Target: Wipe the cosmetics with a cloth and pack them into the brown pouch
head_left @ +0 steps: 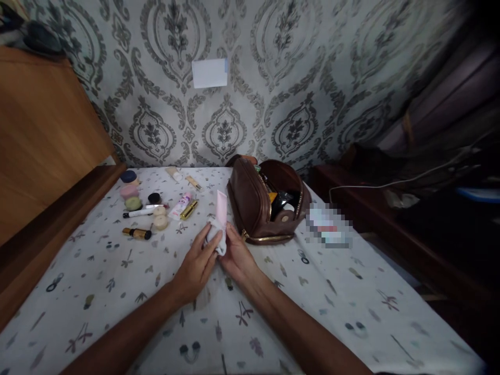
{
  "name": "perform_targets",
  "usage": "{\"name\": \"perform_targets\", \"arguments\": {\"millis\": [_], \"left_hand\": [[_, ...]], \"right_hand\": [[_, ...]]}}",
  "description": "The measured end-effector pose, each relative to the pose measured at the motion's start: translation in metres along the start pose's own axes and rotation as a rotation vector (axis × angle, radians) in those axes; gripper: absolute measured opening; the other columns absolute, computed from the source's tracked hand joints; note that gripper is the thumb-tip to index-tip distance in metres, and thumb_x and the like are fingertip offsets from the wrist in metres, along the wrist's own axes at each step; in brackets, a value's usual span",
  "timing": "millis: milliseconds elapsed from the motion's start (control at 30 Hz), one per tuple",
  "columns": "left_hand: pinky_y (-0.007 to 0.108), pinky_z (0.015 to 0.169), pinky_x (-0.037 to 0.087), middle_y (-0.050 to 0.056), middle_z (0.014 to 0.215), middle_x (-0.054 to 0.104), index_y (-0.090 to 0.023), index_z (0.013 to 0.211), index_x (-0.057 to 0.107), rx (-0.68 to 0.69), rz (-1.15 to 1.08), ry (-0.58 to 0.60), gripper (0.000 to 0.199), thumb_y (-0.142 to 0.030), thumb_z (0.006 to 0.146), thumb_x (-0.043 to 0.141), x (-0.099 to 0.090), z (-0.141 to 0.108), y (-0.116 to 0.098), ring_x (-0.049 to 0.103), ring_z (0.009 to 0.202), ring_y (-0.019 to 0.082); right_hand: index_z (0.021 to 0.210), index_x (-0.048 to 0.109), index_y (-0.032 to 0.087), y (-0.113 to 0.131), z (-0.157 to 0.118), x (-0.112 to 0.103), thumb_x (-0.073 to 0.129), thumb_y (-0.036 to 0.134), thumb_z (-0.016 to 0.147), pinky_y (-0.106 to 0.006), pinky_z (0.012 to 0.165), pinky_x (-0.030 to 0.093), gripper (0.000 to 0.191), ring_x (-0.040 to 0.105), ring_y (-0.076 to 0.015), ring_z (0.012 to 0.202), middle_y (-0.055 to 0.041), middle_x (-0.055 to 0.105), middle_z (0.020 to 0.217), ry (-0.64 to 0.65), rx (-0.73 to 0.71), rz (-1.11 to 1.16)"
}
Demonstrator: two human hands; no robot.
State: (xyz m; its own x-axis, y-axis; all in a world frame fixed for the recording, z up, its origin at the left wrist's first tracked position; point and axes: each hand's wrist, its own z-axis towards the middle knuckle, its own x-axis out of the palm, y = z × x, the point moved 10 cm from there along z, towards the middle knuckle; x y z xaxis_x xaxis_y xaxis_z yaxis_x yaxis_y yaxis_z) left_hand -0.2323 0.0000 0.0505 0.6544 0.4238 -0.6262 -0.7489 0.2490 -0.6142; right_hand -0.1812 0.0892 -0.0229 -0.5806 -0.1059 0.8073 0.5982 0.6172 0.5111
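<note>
Over the middle of the patterned cloth, both of my hands meet around a pale pink tube (221, 205). My left hand (198, 260) presses a light grey cloth (216, 237) against the tube's lower part, its fingers closed over the cloth. From the other side, my right hand (237, 255) grips the tube's lower end, with several fingers hidden behind it. The tube's flat end points up and away from me. Just beyond my right hand stands an open brown toiletry bag (250, 198), with black and yellow items showing inside.
Left of my hands lie a gold tube (189, 209), a white-and-pink tube (180, 205), small jars (133, 203), a white pen (138, 213) and a black-and-gold bottle (136, 233). A blurred packet (328, 226) lies right of the bag. A wooden board (47, 120) borders the left.
</note>
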Motion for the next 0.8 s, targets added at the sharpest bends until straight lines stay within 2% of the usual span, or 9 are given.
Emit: {"name": "perform_targets", "arguments": {"millis": [67,167,333,467,567,633,700,733,800], "left_hand": [[0.041,0.121,0.029,0.008,0.161,0.029,-0.03,0.15,0.039,0.051,0.018,0.003,0.049,-0.027,0.101,0.037,0.001,-0.001,-0.004,0.028,0.149,0.024],[0.04,0.121,0.029,0.009,0.161,0.028,-0.029,0.151,0.038,0.044,0.04,-0.008,0.049,-0.027,0.102,0.036,-0.001,0.001,-0.003,0.028,0.149,0.024],[0.04,0.121,0.028,0.009,0.163,0.025,-0.026,0.151,0.037,-0.096,0.056,-0.053,0.049,-0.034,0.103,0.033,-0.015,0.007,0.013,0.026,0.15,0.023],[0.044,0.123,0.022,0.01,0.162,0.028,-0.024,0.152,0.036,-0.198,-0.022,-0.181,0.052,-0.04,0.102,0.035,-0.038,0.013,0.029,0.024,0.15,0.025],[0.042,0.123,0.021,0.008,0.158,0.038,-0.025,0.149,0.04,-0.294,-0.229,-0.297,0.055,-0.045,0.099,0.043,-0.051,0.015,0.044,0.029,0.148,0.025],[0.038,0.116,0.033,0.008,0.148,0.051,-0.026,0.143,0.047,-0.4,-0.476,-0.359,0.056,-0.049,0.093,0.056,-0.051,0.014,0.056,0.043,0.139,0.025],[0.032,0.096,0.05,0.007,0.126,0.066,-0.023,0.127,0.06,-0.53,-0.794,-0.386,0.052,-0.05,0.083,0.069,-0.04,0.012,0.067,0.062,0.115,0.024],[0.029,0.082,0.054,0.007,0.111,0.071,-0.021,0.116,0.064,-0.592,-0.946,-0.378,0.049,-0.05,0.078,0.075,-0.031,0.012,0.07,0.067,0.098,0.021],[0.024,0.061,0.052,0.004,0.087,0.072,-0.017,0.096,0.067,-0.687,-1.149,-0.352,0.045,-0.048,0.068,0.083,-0.017,0.011,0.071,0.065,0.071,0.016]], "right_hand": [[0.09,0.072,0.025,-0.001,-0.001,0.0,0.085,0.031,0.067,-0.022,0.072,0.055,0.027,0.065,-0.0118,0.084,0.0042,0.074,0.097,-0.01,0.011,-0.014],[0.09,0.072,0.024,-0.005,-0.006,-0.001,0.083,0.032,0.071,-0.02,0.064,0.054,0.023,0.065,-0.0121,0.083,0.0036,0.074,0.099,-0.061,0.029,-0.028],[0.088,0.071,0.019,-0.024,-0.018,0.009,0.082,0.049,0.069,-0.018,0.046,0.045,0.036,0.057,-0.009,0.058,0.0039,0.067,0.07,-0.026,0.121,-0.117],[0.084,0.068,0.016,-0.032,-0.027,0.021,0.082,0.059,0.065,-0.016,0.036,0.035,0.049,0.052,-0.0079,0.052,0.004,0.059,0.061,0.071,0.155,-0.233],[0.083,0.066,0.016,-0.034,-0.031,0.025,0.084,0.061,0.06,-0.015,0.034,0.033,0.054,0.051,-0.0079,0.049,0.0037,0.058,0.057,0.106,0.179,-0.291],[0.083,0.064,0.017,-0.037,-0.032,0.025,0.084,0.064,0.057,-0.016,0.033,0.034,0.058,0.051,-0.0088,0.046,0.0029,0.06,0.057,0.108,0.215,-0.302],[0.086,0.063,0.017,-0.041,-0.032,0.024,0.081,0.066,0.06,-0.017,0.033,0.035,0.059,0.053,-0.0097,0.045,0.0014,0.063,0.058,0.109,0.258,-0.297],[0.087,0.063,0.016,-0.042,-0.032,0.024,0.079,0.066,0.063,-0.017,0.033,0.036,0.057,0.053,-0.0099,0.045,0.0008,0.064,0.058,0.11,0.274,-0.292],[0.087,0.064,0.015,-0.045,-0.031,0.024,0.076,0.064,0.07,-0.016,0.034,0.035,0.053,0.055,-0.0098,0.046,-0.0004,0.064,0.058,0.115,0.294,-0.283]]}}
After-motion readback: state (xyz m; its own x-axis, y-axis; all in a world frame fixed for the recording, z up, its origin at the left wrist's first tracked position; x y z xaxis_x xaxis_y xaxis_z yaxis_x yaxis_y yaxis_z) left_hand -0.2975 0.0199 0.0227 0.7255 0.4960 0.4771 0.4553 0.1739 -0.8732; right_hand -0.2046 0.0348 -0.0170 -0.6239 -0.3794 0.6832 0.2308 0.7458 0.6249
